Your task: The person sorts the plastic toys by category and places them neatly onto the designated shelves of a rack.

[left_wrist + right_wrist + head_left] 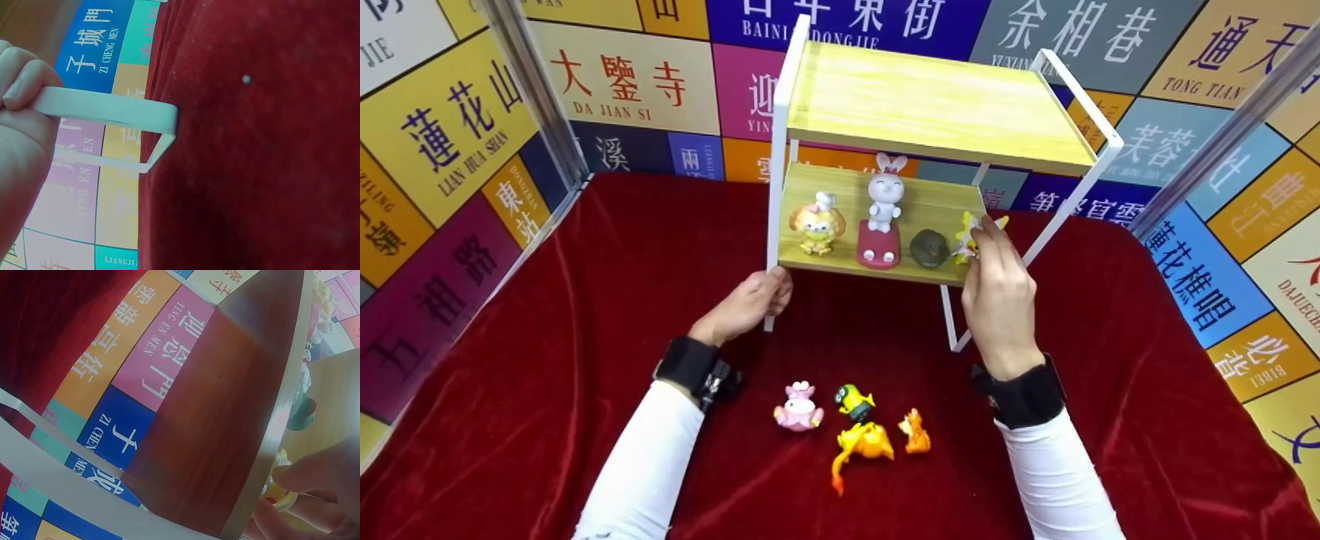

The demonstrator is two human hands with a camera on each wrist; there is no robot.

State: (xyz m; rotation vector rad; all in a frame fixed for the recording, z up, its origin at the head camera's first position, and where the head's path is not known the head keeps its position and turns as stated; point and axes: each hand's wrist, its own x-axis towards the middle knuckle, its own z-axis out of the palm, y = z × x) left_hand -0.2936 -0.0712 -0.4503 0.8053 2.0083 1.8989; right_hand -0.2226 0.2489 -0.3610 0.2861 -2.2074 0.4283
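Note:
My left hand (750,301) grips the white front leg (112,109) of a small two-tier shelf (930,97). At the right end of the lower board, my right hand (999,292) holds a yellow and white figurine (966,238); the fingers hide much of it. In the right wrist view the thumb and fingers are around that figurine (279,486). Left of it on the same board stand a dark grey-green figurine (930,248), a white rabbit figurine (885,199) on a red base, and a yellow-orange figurine with a white hat (817,225).
On the red cloth (607,300) in front of the shelf lie a pink figurine (799,409), a yellow-green figurine (855,403), an orange long-tailed figurine (870,442) and a small orange animal figurine (915,432). Panels with printed characters (622,79) stand behind and at both sides.

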